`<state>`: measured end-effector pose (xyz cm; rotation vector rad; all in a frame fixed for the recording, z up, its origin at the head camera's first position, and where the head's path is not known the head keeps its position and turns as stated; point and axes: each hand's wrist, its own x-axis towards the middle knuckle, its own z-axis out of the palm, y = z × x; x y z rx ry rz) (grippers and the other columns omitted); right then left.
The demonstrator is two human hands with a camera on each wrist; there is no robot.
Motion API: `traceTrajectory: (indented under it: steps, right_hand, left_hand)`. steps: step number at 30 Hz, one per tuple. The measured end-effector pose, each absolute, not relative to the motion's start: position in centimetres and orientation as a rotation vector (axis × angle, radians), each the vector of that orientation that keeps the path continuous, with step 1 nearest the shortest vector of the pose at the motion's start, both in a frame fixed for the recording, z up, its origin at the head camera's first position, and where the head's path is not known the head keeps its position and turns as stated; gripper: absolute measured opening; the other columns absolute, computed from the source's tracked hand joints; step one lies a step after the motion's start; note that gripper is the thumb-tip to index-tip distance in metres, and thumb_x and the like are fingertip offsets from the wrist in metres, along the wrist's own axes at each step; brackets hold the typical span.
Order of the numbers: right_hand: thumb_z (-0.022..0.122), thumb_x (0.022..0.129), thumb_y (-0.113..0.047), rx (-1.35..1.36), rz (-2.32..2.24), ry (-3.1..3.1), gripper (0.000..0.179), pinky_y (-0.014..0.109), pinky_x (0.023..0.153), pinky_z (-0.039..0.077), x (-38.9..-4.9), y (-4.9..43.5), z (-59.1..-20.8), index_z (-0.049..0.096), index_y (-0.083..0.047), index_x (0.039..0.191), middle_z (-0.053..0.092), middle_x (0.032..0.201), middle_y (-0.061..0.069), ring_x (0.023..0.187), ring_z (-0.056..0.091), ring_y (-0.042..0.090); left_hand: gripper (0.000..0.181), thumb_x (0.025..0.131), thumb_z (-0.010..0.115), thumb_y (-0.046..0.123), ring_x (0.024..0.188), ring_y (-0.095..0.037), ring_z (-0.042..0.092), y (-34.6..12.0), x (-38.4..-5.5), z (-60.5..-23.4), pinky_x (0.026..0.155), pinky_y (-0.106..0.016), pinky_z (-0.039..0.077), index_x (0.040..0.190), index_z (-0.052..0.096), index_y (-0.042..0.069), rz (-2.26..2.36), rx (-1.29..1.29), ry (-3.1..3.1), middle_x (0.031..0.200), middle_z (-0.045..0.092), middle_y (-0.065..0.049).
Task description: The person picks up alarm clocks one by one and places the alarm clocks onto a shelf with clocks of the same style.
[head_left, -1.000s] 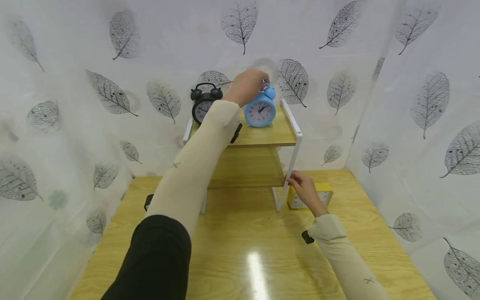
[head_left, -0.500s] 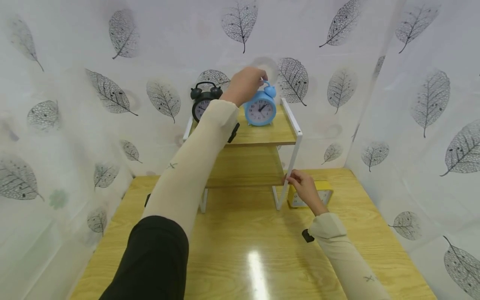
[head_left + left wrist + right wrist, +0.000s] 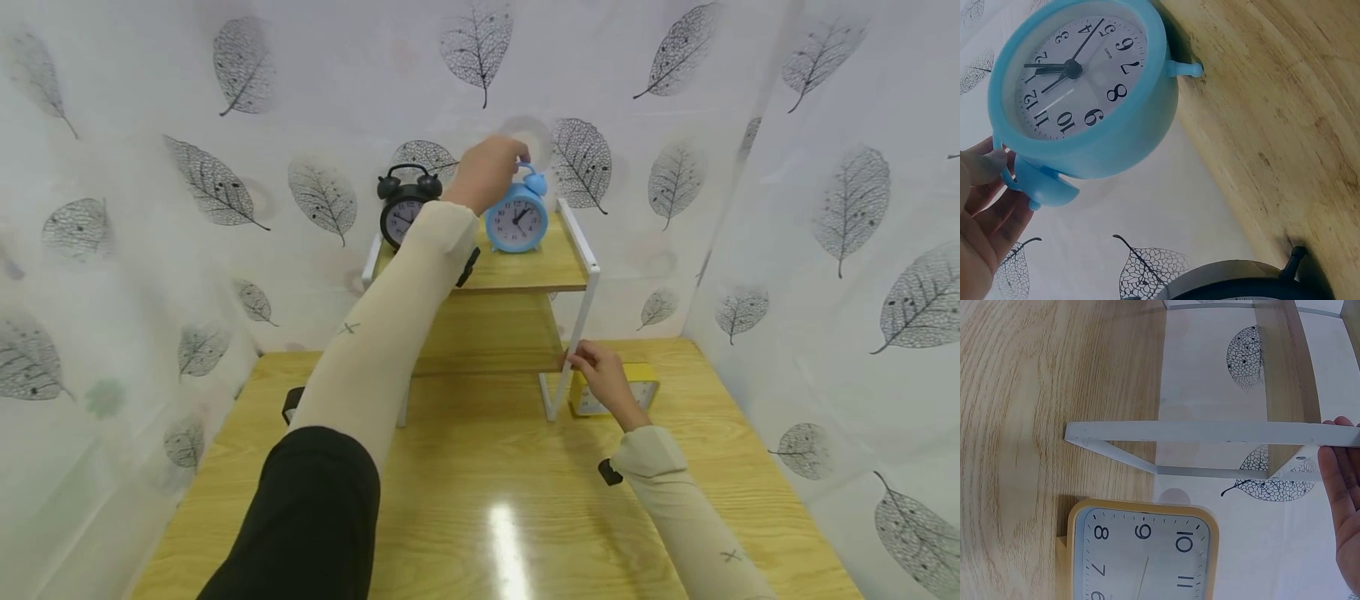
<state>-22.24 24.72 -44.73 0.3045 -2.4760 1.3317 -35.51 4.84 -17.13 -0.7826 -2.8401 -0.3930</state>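
Note:
A light-blue twin-bell alarm clock stands upright on the top board of a two-tier wooden shelf with a white metal frame. My left hand reaches up to it; in the left wrist view, thumb and fingers pinch the thin handle above its bells. To its left on the same board is a black twin-bell alarm clock, partly behind my left arm. My right hand grips the shelf's white right leg near the lower board.
A yellow square-cornered clock stands on the wooden table beside the right leg, partly hidden by my right hand. Behind my left forearm, a dark object shows at the table's left. Leaf-printed white sheeting surrounds the table.
The head view has shifted slightly. Slightly more of the blue clock's handle shows beside my left fingers; the right hand keeps its place on the leg.

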Motion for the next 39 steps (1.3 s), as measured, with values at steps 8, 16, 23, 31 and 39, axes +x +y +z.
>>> traceTrajectory:
  steps: [8, 16, 23, 31, 39]
  right_hand:
    - [0.056, 0.093, -0.008, 0.323, 1.363, -2.453, 0.014, 0.034, 0.075, 0.057, -22.4, 24.8, -44.9, 0.064, 0.002, 0.088, 0.070, 0.091, 0.021, 0.087, 0.067, 0.036]
    - [0.056, 0.092, -0.008, 0.287, 1.415, -2.462, 0.015, 0.034, 0.076, 0.057, -22.3, 24.5, -44.6, 0.064, 0.005, 0.089, 0.069, 0.093, 0.024, 0.089, 0.067, 0.038]
    - [0.054, 0.092, 0.001, 0.286, 1.401, -2.479, 0.012, 0.040, 0.078, 0.056, -20.5, 23.4, -42.0, 0.061, 0.011, 0.090, 0.067, 0.094, 0.029, 0.091, 0.065, 0.044]
    - [0.056, 0.093, -0.006, 0.308, 1.411, -2.458, 0.014, 0.035, 0.078, 0.057, -21.8, 24.2, -44.0, 0.064, 0.006, 0.093, 0.069, 0.092, 0.024, 0.090, 0.067, 0.038]
    - [0.055, 0.094, -0.011, 0.314, 1.367, -2.472, 0.015, 0.034, 0.079, 0.056, -22.0, 24.6, -44.7, 0.065, 0.001, 0.092, 0.070, 0.092, 0.020, 0.092, 0.066, 0.038]
  left_hand:
    - [0.034, 0.100, 0.043, 0.010, 0.119, -0.013, 0.056, 5.6, -35.5, -17.3, 0.100, -0.028, 0.045, 0.130, 0.056, 0.017, -0.392, -0.757, -2.812, 0.132, 0.058, 0.001]
    - [0.033, 0.099, 0.044, 0.009, 0.119, -0.013, 0.055, 6.3, -35.6, -17.3, 0.101, -0.028, 0.044, 0.129, 0.056, 0.017, -0.419, -0.767, -2.810, 0.132, 0.058, 0.001]
    - [0.033, 0.100, 0.044, 0.016, 0.123, -0.016, 0.052, 6.1, -35.7, -17.7, 0.102, -0.028, 0.043, 0.131, 0.054, 0.016, -0.418, -0.807, -2.763, 0.136, 0.055, 0.000]
    - [0.039, 0.100, 0.043, 0.023, 0.118, -0.020, 0.054, 4.4, -34.6, -17.6, 0.095, -0.031, 0.048, 0.138, 0.045, 0.015, -0.364, -0.812, -2.727, 0.138, 0.049, -0.005]
    - [0.042, 0.098, 0.048, 0.027, 0.115, -0.022, 0.053, 1.8, -30.3, -16.8, 0.089, -0.033, 0.050, 0.138, 0.045, 0.014, -0.288, -0.912, -2.625, 0.134, 0.051, -0.007]
